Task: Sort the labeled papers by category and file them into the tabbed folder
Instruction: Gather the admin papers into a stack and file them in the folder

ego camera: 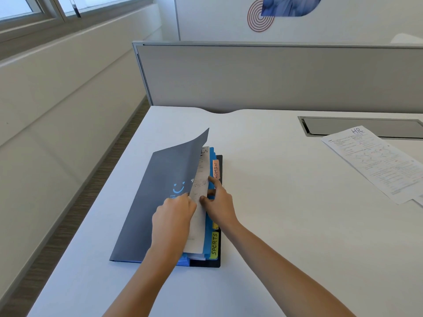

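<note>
From my console I saw the slate-grey tabbed folder (158,202), a blue smiley on its cover, lying on the white desk (286,202), its front cover held half lifted by the left hand (171,218), whose curled fingers gripped the cover's free edge. The right hand (220,204) pinched the long edge of a white printed sheet (199,225) just under that cover, thumb on top, above the blue dividers (207,236), between the orange ADMIN tab (216,169) and the yellow SPORTS tab (214,245). Well apart to the right lay a white printed paper headed HR (375,163), its far corner over a grey recessed hatch (338,128).
</note>
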Available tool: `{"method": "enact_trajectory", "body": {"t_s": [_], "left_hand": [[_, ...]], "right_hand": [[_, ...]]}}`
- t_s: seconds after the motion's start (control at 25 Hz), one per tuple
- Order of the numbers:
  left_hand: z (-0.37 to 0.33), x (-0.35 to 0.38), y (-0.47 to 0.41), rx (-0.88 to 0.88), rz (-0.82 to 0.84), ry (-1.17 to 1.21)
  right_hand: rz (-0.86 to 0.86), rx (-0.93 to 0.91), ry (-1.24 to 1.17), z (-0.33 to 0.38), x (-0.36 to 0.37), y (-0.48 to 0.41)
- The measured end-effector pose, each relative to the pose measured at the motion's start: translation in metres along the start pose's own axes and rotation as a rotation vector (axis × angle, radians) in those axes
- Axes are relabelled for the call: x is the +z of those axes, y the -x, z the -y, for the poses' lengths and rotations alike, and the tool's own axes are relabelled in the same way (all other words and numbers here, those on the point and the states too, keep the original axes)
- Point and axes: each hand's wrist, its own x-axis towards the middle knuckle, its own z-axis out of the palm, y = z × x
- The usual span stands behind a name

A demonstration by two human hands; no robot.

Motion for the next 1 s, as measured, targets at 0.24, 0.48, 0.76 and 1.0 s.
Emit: {"method": "enact_trajectory", "body": {"t_s": [0.24,0.48,0.76,1.0], "left_hand": [[-0.008,0.012,0.0,-0.012,-0.028,0.036],[-0.028,0.045,-0.004,0.081,0.082,-0.21],[-0.041,0.065,-0.007,-0.02,0.096,-0.123],[-0.036,0.042,0.012,-0.09,-0.006,0.167]], "right_hand": [[-0.215,-0.055,-0.038,-0.017,-0.011,0.004],[-0.374,-0.156,-0.046,-0.023,-0.046,0.028],[-0.399,-0.092,-0.059,-0.052,-0.082,0.05],[-0.45,-0.098,-0.017,-0.073,-0.13,0.06]]}}
